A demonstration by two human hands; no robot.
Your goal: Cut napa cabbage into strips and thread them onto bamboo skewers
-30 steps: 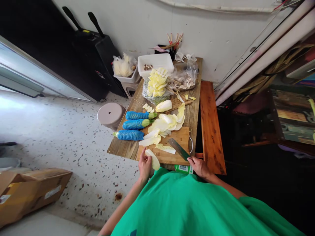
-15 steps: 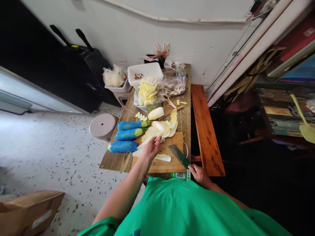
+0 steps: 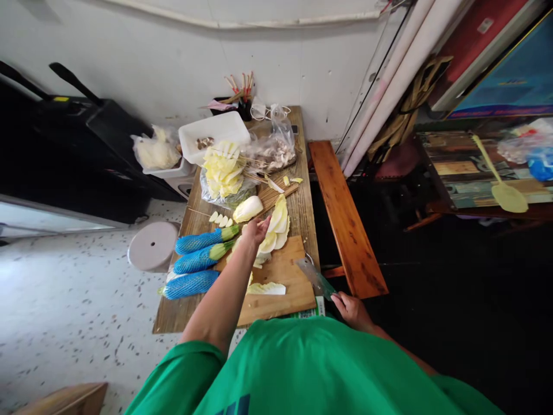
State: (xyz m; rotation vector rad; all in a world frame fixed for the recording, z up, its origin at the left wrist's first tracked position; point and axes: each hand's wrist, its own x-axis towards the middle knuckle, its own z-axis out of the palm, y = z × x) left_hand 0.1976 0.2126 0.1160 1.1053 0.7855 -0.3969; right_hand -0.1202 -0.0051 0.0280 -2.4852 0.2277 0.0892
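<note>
My left hand reaches over the pile of napa cabbage leaves at the back of the wooden cutting board. Its fingers stretch toward the leaf edges and seem partly open, with nothing visible in them. Low at the right, my right hand is closed around the handle of a kitchen knife, whose blade points up and left over the board's right edge. A cut strip of cabbage lies on the board. Behind my left hand sits a small pale cabbage heart.
Several zucchini in blue foam nets lie left of the board. Farther back are skewered cabbage leaves, a white tub and a bag of mushrooms. A wooden bench stands right, a round stool left.
My left hand has moved from above the board to the leaf pile farther back, its fingers looser. The right hand keeps the knife low at the right. The view has shifted rightward.
</note>
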